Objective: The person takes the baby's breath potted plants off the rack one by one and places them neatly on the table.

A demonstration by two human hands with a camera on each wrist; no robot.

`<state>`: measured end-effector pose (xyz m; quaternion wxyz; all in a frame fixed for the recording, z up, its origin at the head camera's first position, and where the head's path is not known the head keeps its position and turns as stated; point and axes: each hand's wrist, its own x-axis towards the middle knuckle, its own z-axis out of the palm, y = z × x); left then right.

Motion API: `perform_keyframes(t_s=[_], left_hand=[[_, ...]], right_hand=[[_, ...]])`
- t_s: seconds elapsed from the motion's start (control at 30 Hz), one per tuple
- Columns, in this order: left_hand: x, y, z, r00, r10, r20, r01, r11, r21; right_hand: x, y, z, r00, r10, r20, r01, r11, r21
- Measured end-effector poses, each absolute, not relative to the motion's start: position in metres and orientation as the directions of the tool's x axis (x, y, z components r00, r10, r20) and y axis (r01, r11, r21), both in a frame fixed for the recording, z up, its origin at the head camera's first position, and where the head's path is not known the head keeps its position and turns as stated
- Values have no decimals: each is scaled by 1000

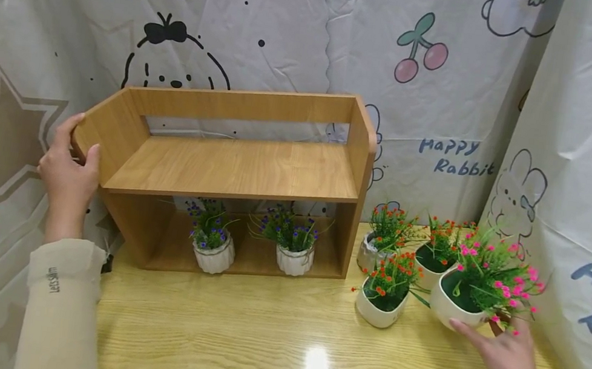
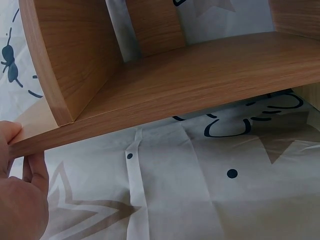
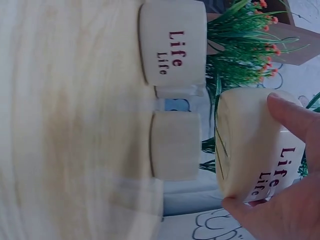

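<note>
At the left of the head view, my left hand (image 1: 69,171) grips the side panel of a two-tier wooden shelf (image 1: 243,166). The left wrist view shows the thumb and fingers on either side of the board's edge (image 2: 37,137). My right hand (image 1: 509,352) holds a white potted plant with pink flowers (image 1: 460,300) by its pot. In the right wrist view this pot, printed "Life", is raised off the table between thumb and fingers. Close beside it stand potted plants with orange flowers (image 1: 382,301), including one (image 1: 432,258) just behind the held pot.
Two white pots with purple flowers, one left (image 1: 213,254) and one right (image 1: 294,258), stand on the shelf's lower board. Another orange-flowered plant (image 1: 376,251) is by the shelf's right side. Printed cloth (image 1: 291,32) hangs behind and at both sides of the wooden table (image 1: 213,333).
</note>
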<state>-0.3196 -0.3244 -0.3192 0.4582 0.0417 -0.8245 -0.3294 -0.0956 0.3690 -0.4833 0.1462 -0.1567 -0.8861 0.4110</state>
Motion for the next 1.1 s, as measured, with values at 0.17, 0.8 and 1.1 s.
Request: perform_keyframes(t_s=[0.17, 0.8, 1.1], left_hand=[[-319, -324, -319, -564, -371, 737, 238, 782, 576], [-319, -322, -318, -585, -378, 718, 214, 781, 586], [-318, -323, -318, -579, -372, 726, 220, 786, 578]], right_hand=[[-99, 370, -486, -917, 393, -67, 262, 466, -845], [-110, 362, -501, -914, 367, -173, 338, 452, -826], [-115, 360, -507, -920, 360, -155, 291, 363, -885]])
